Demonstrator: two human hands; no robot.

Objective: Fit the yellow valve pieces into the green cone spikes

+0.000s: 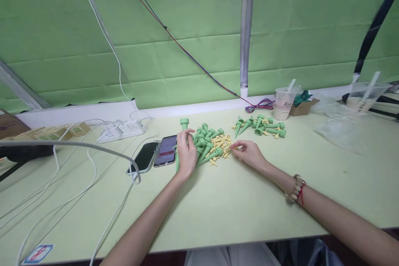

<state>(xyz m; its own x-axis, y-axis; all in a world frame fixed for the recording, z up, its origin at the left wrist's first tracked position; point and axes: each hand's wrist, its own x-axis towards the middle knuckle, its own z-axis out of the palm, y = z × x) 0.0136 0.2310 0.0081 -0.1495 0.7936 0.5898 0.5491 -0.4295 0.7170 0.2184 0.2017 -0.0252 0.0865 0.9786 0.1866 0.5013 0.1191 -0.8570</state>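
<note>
A green cone (179,149) is gripped upright by the left hand (186,153), beside the near pile of cones (208,143). A small yellow piece (234,148) is pinched by the right hand (249,153). Far right, a pale drink is held in a plastic cup (283,104).

You have two flat smartphones (156,156) lying side by side on the pale green tabletop (218,208). Left of them sits a white plastic power strip (122,130); well right of them stands a clear plastic drink cup (283,104).
</note>
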